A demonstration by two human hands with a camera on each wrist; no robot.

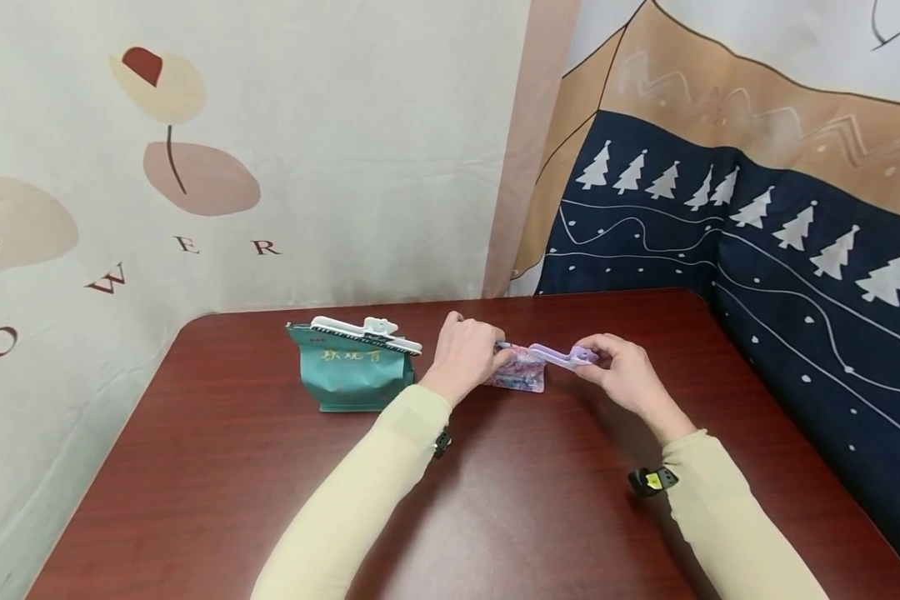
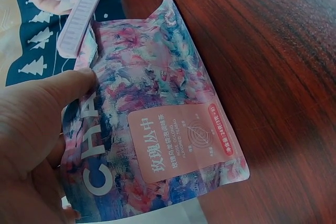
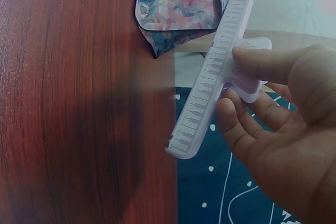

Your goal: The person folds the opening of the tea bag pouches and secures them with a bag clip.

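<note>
A multicoloured pink-and-blue tea pouch (image 2: 152,77) stands on the table, its top edge folded over. My left hand (image 1: 467,354) grips the pouch along that fold, thumb on the front; the fingers behind are partly hidden. With the thumb and fingers of my right hand (image 1: 630,375) I pinch the handle of a pale purple bag clip (image 3: 212,72), which has piano-key markings along its bar. The bar's far end lies at the pouch's top corner in both wrist views; whether it touches or has closed over the fold, I cannot tell.
To the left of the hands stands a green pouch (image 1: 356,375) with a white bag clip (image 1: 367,333) across its top. The reddish-brown table (image 1: 525,517) runs back to a printed cloth (image 1: 345,167) hanging behind, with a dark blue patterned section at the right.
</note>
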